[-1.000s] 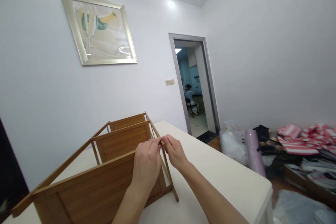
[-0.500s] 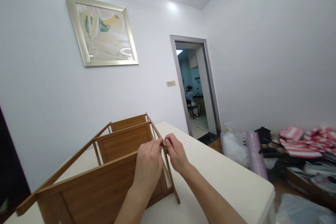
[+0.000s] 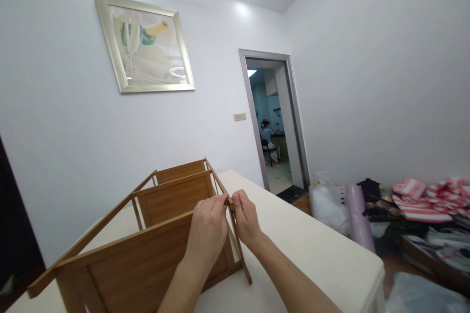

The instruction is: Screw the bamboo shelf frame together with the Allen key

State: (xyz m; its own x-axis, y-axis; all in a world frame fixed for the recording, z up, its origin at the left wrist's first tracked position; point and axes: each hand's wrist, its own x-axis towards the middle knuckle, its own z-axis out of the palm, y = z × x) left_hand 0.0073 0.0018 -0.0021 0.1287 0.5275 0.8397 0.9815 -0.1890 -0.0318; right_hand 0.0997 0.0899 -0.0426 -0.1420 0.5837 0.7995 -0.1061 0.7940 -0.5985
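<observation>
Two forearms (image 3: 290, 269) in from the bottom edge, angled inward to the near right top corner of the rack (image 3: 147, 264). Left hand (image 3: 208, 220) back up, fingers pointing right; right hand (image 3: 246, 217) just beside, thumb on top. Brown wood, three framed panels (image 3: 176, 200) visible, set on edge between long side rails (image 3: 103, 225). Sits on the white table (image 3: 312, 254), left of centre, running back toward the wall (image 3: 205, 122). Both hands mostly closed, fingers curled: left gripping the corner, fingertips partly hidden; right pinching the same corner.
</observation>
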